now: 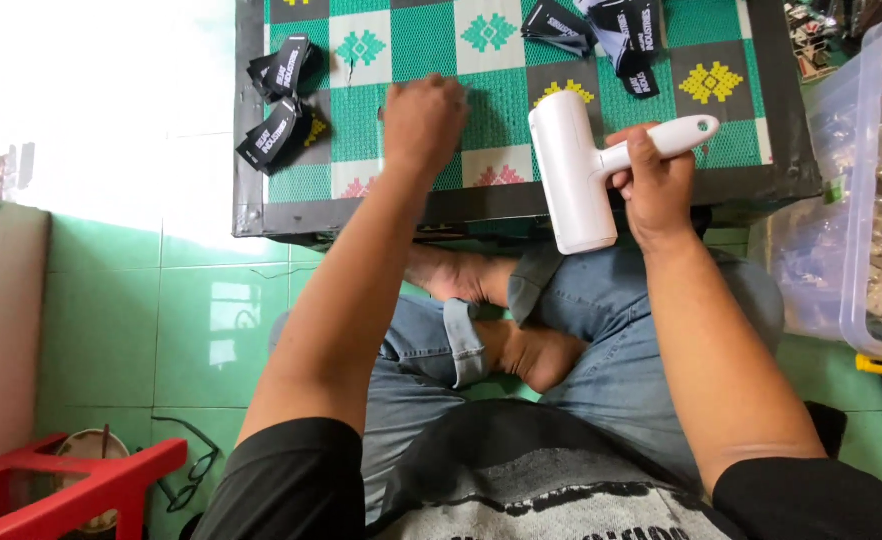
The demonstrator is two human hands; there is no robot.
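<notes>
A green tiled floor runs under a low table covered in a green and white checked mat, its dark front edge just above the crossed legs. A clear plastic bin crowds the right side, a red stool sits lower left. Black folded labels lie in small heaps. The right hand grips a white lint roller at the table's edge; the left hand rests curled on the mat, well apart from it

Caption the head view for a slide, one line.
Seated person's right hand holds a white lint roller over a low table with a green checkered mat; left hand rests fisted on it, black labels nearby.
</notes>
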